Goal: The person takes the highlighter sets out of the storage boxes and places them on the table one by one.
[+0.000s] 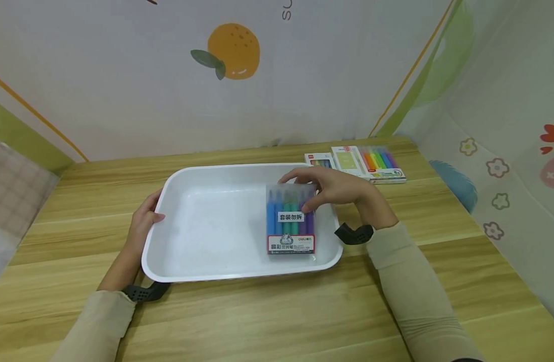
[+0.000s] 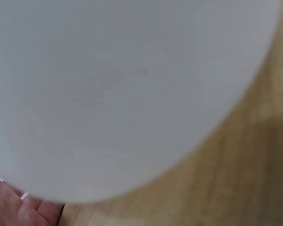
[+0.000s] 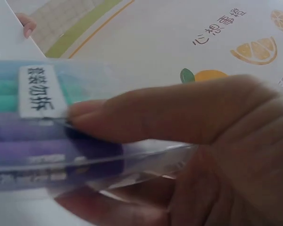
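Note:
My left hand (image 1: 143,221) grips the left end of a white tray (image 1: 213,226), thumb over the rim and fingers outside it. The tray's blurred outer side (image 2: 122,94) fills most of the left wrist view. Above the tray's right part, my right hand (image 1: 337,188) pinches the top of a clear pack of highlighters (image 1: 286,229) in blue, green and purple. A white label with dark characters crosses the pack's front. Seen in the right wrist view, the thumb presses the pack's near face (image 3: 33,132) while the other fingers go behind it.
At the back right of the wooden table (image 1: 304,322) lie a small pen box (image 1: 321,162), a pale green and white box (image 1: 347,160) and a pack of rainbow-coloured pens (image 1: 380,160). A printed wall covering (image 1: 304,90) rises behind the table and along its right side.

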The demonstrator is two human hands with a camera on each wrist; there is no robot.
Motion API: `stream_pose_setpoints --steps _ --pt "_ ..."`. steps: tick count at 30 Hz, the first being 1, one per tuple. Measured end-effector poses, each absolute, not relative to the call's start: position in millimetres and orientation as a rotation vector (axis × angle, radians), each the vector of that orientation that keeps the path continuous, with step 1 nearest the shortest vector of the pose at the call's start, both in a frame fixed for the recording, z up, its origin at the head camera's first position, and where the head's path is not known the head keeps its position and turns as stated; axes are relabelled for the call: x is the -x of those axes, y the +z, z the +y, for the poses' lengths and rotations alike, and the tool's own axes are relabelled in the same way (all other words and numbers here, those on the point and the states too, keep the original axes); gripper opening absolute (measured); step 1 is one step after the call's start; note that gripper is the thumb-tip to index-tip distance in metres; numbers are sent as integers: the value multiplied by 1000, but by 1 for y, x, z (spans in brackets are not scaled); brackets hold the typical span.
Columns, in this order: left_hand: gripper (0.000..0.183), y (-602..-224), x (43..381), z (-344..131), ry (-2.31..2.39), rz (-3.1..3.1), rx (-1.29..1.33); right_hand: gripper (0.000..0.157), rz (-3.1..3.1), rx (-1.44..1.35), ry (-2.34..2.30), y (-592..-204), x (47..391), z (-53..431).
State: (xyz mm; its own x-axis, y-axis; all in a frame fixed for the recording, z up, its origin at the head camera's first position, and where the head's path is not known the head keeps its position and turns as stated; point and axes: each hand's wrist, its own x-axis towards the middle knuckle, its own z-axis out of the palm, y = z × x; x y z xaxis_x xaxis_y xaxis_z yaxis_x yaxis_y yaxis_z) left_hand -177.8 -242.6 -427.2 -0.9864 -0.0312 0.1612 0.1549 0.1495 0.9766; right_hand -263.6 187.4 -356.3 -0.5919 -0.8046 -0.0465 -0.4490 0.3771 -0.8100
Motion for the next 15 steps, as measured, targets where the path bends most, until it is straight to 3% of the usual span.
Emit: stream_pose_setpoints --steps 15 --pt "63 -427 176 -243 -1955 -2295 124 66 2224 864 -1544 -346 268 213"
